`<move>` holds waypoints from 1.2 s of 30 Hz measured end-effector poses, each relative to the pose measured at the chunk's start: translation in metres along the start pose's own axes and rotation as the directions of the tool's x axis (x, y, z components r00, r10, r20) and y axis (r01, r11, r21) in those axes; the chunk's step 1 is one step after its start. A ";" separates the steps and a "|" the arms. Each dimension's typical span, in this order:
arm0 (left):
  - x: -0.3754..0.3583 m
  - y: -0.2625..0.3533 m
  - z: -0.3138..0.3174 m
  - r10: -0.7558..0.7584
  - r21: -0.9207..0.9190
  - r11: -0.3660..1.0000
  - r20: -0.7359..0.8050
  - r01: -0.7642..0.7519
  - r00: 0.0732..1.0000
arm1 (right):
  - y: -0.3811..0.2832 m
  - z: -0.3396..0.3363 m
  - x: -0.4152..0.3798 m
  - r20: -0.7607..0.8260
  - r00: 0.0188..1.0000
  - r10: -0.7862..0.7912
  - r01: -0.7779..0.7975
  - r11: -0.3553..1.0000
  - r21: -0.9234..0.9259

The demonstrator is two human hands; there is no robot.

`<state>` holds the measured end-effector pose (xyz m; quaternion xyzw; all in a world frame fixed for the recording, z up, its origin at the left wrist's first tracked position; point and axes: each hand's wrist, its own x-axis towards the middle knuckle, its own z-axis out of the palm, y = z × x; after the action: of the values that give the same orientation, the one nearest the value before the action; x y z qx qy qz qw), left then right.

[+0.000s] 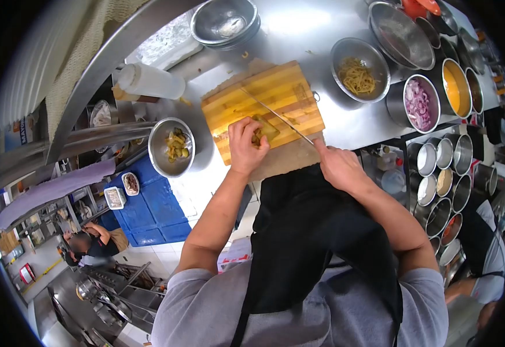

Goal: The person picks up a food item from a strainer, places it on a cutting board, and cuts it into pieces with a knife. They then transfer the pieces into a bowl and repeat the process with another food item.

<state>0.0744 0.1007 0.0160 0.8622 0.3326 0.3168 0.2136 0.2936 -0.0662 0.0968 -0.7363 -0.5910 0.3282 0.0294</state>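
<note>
- Cutting board (299, 98): wood, smooth, banded.
- Knife blade (288, 123): polished metal.
- Worktop (299, 26): glossy metal.
- Bottle (154, 82): translucent plastic, smooth.
- Apron (316, 225): matt cloth.
- Stacked bowls (206, 24): shiny metal.

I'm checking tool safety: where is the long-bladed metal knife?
At the head view's upper centre, the knife is in the right hand, slanting over the yellow-brown wooden board beside the left hand.

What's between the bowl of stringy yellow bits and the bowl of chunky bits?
In the head view: the wooden cutting board, with the knife and left hand over it.
</note>
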 end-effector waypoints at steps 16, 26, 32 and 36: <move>-0.003 -0.016 0.008 0.043 -0.011 0.999 -0.009 -0.043 0.999 | -0.020 0.009 -0.057 0.004 0.999 0.036 -0.036 0.995 0.097; -0.004 -0.018 0.007 0.055 -0.002 0.998 0.030 -0.055 0.998 | -0.023 0.003 -0.059 0.019 0.999 0.049 -0.050 0.996 0.072; -0.002 -0.017 0.006 0.039 -0.006 0.999 0.029 -0.038 0.999 | -0.021 0.008 -0.054 -0.010 1.000 0.025 -0.024 0.996 0.080; 0.001 -0.014 0.004 0.044 0.003 0.999 0.020 -0.044 0.999 | -0.022 0.004 -0.048 0.019 0.999 0.037 -0.039 0.995 0.094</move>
<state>0.0720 0.1106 0.0053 0.8728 0.3121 0.3121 0.2083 0.2689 -0.1038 0.1246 -0.7424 -0.5610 0.3624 0.0530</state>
